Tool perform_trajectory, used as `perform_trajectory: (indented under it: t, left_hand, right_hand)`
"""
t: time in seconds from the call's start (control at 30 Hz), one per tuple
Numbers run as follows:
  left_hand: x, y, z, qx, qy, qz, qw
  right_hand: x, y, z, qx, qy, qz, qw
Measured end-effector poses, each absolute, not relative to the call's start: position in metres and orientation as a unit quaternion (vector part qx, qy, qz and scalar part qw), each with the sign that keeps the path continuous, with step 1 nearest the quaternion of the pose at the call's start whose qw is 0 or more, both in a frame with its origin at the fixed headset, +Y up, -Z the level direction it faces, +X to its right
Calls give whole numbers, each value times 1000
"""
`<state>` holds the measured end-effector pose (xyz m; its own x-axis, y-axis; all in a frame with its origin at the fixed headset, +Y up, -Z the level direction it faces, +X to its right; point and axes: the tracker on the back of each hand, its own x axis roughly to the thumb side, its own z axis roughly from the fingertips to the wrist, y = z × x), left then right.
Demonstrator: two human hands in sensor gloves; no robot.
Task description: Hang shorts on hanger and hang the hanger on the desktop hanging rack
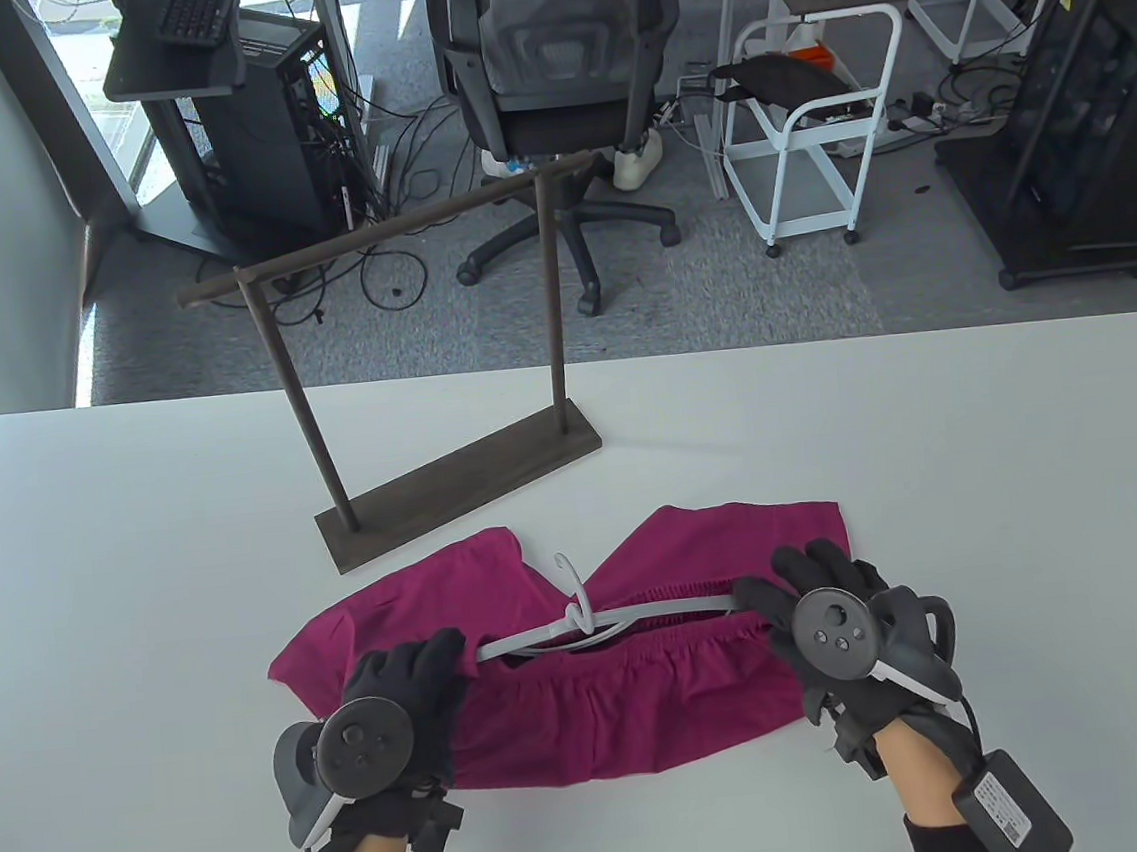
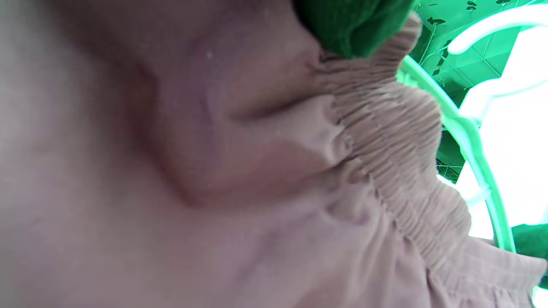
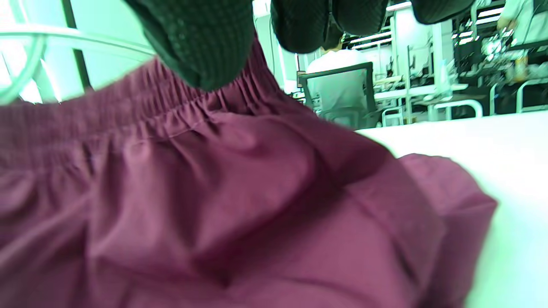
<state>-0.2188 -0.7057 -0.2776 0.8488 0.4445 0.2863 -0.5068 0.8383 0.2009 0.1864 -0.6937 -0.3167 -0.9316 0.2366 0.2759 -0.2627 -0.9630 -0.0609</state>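
Magenta shorts (image 1: 636, 711) lie flat on the white table (image 1: 988, 506), waistband uppermost in the middle. A white plastic hanger (image 1: 533, 635) lies along the waistband, its hook (image 1: 571, 574) pointing toward the rack. My left hand (image 1: 445, 659) pinches the waistband at the hanger's left end; a fingertip (image 2: 355, 25) presses the elastic (image 2: 398, 141) beside the hanger arm (image 2: 471, 128). My right hand (image 1: 775, 587) grips the waistband at the hanger's right end, thumb (image 3: 201, 47) on the gathered elastic (image 3: 141, 107). The dark wooden rack (image 1: 389, 230) stands just behind the shorts.
The rack's base (image 1: 464, 486) sits close to the far edge of the shorts. Beyond the table are an office chair (image 1: 554, 66), a white cart (image 1: 810, 121) and a computer tower (image 1: 268, 123). Bare tabletop lies left and right of the shorts.
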Motion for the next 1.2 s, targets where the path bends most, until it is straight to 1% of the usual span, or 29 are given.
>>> perform_trajectory:
  t: [0.17,0.37,0.6,0.83,1.0,1.2]
  left_hand:
    - [-219,-704,-276,142,-121,264,946]
    - [-215,-704,-274,140,-137,280,940]
    - [-215,-703,-274,135,-142,277,941]
    - [-224,-700,-273,145,-128,298,935]
    - [-231,-703,-275,128,-120,324,930]
    - [-224,-707,-278,101,-139,359,917]
  right_hand:
    - [198,-697,-318,111,-51,970,212]
    - [199,-715,-326,117,7,948,296]
    - [204,-725,-332,125,67,881,451]
    - [222,-711,-329,130,56,867,478]
    - [240,-702,-327,124,41,858,497]
    - [259,-701,-326,102,40,852,512]
